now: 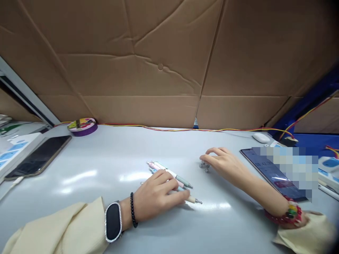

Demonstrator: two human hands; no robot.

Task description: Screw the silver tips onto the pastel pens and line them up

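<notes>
Several slim pens (173, 174) in pastel colours lie in a loose bundle on the table. My left hand (159, 192) rests over them, fingers curled round the bundle and the thumb along its near side. A cream pen (191, 199) pokes out beyond that thumb, its metal tip pointing right; its middle is hidden. To the right, my right hand (225, 164) reaches in with bent, slightly parted fingers. Beneath its fingertips sit a few small greyish, shiny pieces (207, 170), too small to name. They seem to lie on the tabletop, partly covered by the fingers.
A phone (39, 155) and a white power strip (16, 150) are at left. Behind stands a round purple tin (84, 131). Red and yellow wires (159, 129) run along a cardboard wall (137, 77). At right lie another phone (272, 173) and a white earbud case (261, 137).
</notes>
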